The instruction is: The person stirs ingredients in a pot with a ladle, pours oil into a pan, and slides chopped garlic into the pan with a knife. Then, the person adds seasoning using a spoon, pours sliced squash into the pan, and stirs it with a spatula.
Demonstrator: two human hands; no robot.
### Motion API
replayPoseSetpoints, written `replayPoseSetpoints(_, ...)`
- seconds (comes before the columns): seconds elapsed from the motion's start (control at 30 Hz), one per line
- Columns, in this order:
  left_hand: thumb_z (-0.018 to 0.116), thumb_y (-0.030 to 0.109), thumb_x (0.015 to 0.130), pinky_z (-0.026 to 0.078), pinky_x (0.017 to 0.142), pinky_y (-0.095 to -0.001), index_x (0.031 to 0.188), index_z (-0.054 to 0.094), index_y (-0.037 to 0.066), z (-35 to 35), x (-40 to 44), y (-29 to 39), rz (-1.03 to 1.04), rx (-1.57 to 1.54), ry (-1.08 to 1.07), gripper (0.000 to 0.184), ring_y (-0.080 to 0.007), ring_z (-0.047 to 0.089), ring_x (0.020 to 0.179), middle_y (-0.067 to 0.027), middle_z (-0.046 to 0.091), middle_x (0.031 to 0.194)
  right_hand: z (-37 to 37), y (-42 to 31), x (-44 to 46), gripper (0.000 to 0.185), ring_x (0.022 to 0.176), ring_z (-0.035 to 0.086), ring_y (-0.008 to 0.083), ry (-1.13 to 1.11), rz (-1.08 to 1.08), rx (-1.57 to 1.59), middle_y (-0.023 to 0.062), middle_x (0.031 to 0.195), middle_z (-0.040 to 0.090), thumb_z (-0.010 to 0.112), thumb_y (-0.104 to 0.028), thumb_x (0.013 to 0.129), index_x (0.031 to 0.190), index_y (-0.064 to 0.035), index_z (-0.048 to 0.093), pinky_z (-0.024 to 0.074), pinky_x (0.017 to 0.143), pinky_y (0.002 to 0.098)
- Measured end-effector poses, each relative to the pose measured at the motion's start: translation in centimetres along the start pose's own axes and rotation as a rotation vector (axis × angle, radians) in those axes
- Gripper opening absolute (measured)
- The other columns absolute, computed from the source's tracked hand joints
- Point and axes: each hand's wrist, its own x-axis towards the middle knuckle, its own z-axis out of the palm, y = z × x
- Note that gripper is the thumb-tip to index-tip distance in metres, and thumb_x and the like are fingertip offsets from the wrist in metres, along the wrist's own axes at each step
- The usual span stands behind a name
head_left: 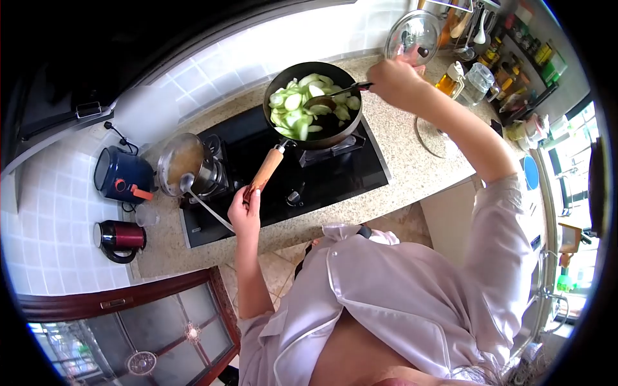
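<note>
My left hand (245, 215) is wrapped round the wooden handle (265, 168) of a dark, deep frying pan (278, 82) on the far burner. Pale green vegetable slices (293, 103) lie heaped in the pan, mostly toward its left side. Beyond the pan's right rim, my right hand (394, 80) is closed on the dark handle of a cooking spatula (320, 101). The spatula's head rests among the slices, and part of it is hidden by them.
Left of the pan, a pot (201, 168) with brownish contents holds a ladle (205, 201). A glass lid (412, 35) leans by the wall. Bottles (450, 78) and a glass jar (478, 80) stand right. A blue appliance (122, 174) and red kettle (121, 238) stand left.
</note>
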Motion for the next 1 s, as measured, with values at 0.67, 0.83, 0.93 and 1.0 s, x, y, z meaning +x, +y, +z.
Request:
replayPoseSetpoints(0.67, 0.063, 0.012, 0.089, 0.048, 0.067, -0.0214, 0.102, 0.06, -0.007, 0.6, -0.1, 0.3, 0.018, -0.072, 0.045, 0.023, -0.0086, 0.059, 0.073, -0.0062, 0.065, 0.085, 2.3, 6.0, -2.1, 0.033, 0.079, 0.065, 0.0174, 0.508, -0.521, -0.214, 0.0051, 0.093, 0.065, 0.054, -0.002, 0.088, 0.113, -0.0193, 0.065, 0.0559, 0.068, 0.0263)
replayPoseSetpoints(0.83, 0.065, 0.013, 0.088, 0.047, 0.064, -0.0202, 0.101, 0.061, -0.005, 0.7, -0.3, 0.0, 0.019, -0.039, 0.085, 0.021, -0.0064, 0.058, 0.071, -0.0038, 0.065, 0.082, -5.0, 7.3, -4.9, 0.032, 0.085, 0.067, 0.0196, 0.335, -0.326, -0.133, 0.0068, 0.102, 0.068, 0.055, 0.006, 0.077, 0.095, -0.0145, 0.072, 0.0549, 0.076, 0.0321)
replayPoseSetpoints(0.93, 0.066, 0.013, 0.087, 0.044, 0.059, -0.0199, 0.099, 0.062, -0.004, 1.0, -0.3, 1.0, 0.011, -0.053, 0.101, 0.021, -0.0047, 0.052, 0.064, -0.0015, 0.062, 0.076, -2.8, 6.1, -4.3, 0.032, 0.078, 0.065, 0.0229, 0.273, -0.379, -0.114, 0.0074, 0.088, 0.065, 0.055, 0.004, 0.078, 0.1, -0.0146, 0.069, 0.0556, 0.074, 0.0311)
replayPoseSetpoints(1.0, 0.066, 0.013, 0.087, 0.043, 0.058, -0.02, 0.099, 0.062, -0.003, 0.9, -0.2, 0.9, 0.024, -0.006, 0.103, 0.021, -0.0047, 0.05, 0.064, -0.0013, 0.061, 0.075, -0.6, 3.0, -3.5, 0.023, 0.08, 0.065, 0.0248, 0.152, -0.321, -0.33, 0.0099, 0.089, 0.065, 0.053, 0.002, 0.083, 0.098, -0.0097, 0.066, 0.0562, 0.076, 0.0362)
